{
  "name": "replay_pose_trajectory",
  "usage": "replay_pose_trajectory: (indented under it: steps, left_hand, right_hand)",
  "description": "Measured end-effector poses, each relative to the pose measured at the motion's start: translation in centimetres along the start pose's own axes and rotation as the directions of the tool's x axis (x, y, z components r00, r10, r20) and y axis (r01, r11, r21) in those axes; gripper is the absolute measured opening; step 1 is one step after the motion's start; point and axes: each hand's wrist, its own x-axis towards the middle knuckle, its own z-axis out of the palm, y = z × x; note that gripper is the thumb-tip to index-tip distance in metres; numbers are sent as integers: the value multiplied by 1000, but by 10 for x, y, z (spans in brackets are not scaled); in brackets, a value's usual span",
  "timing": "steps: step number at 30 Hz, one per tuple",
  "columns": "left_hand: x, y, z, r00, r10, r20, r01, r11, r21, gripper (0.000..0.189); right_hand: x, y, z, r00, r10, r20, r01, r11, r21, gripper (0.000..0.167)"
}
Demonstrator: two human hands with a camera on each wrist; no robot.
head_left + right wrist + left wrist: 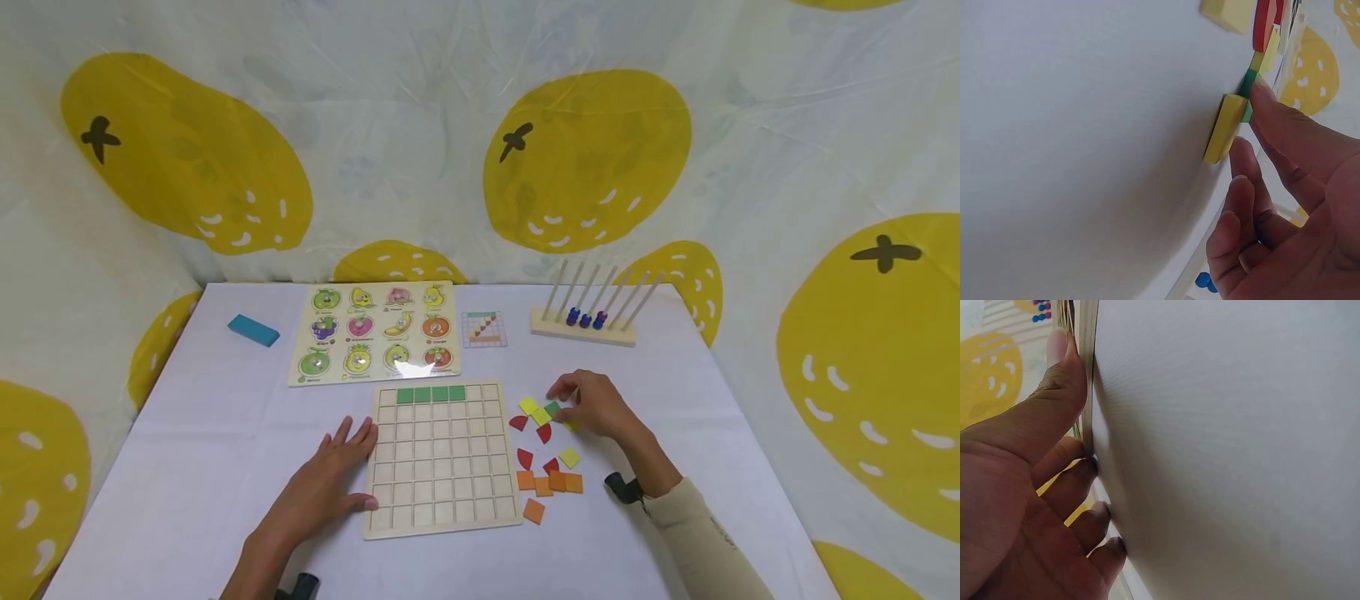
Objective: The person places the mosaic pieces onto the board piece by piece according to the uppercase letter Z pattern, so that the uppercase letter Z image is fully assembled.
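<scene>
My left hand (pixel 322 477) rests against the left edge of a wooden grid board (pixel 442 531), thumb and fingers spread along it. In the left wrist view the thumb (pixel 1060 381) lies on the board's edge. Several green square tiles (pixel 431 394) sit in the board's top row. To the right of the board, my right hand (pixel 596 406) pinches a loose green tile (pixel 1249 84) between thumb and index finger, down among the loose pieces. Beside it are yellow tiles (pixel 541 416), one of them (pixel 1225 128) close by the fingertips, and red quarter-circle pieces (pixel 518 422).
Orange tiles (pixel 534 511) lie beside the board's lower right. Behind it are a fruit puzzle board (pixel 378 333), a small pattern card (pixel 484 329) and a wooden peg stand (pixel 581 329) with blue and purple beads. A blue block (pixel 253 330) lies at the back left.
</scene>
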Motion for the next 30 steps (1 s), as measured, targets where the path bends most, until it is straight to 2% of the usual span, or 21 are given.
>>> replay_pose_trajectory:
  steps: [9, 15, 19, 30]
  left_hand:
    - [-1, -1, 0, 1000, 10, -9, -10, 1000, -4, 112]
    - [-1, 0, 1, 1000, 9, -15, -9, 1000, 9, 112]
    - [0, 1, 1, 1000, 4, -20, -3, 1000, 25, 113]
    - [0, 3, 2, 1000, -14, -14, 15, 1000, 28, 113]
  right_hand:
    - [2, 4, 3, 999, -34, -31, 34, 999, 9, 18]
    - [5, -2, 3, 991, -64, -114, 70, 996, 47, 13]
    - [9, -14, 5, 981, -88, -172, 101, 993, 64, 12]
    - [26, -57, 22, 976, -146, -161, 165, 980, 111, 11]
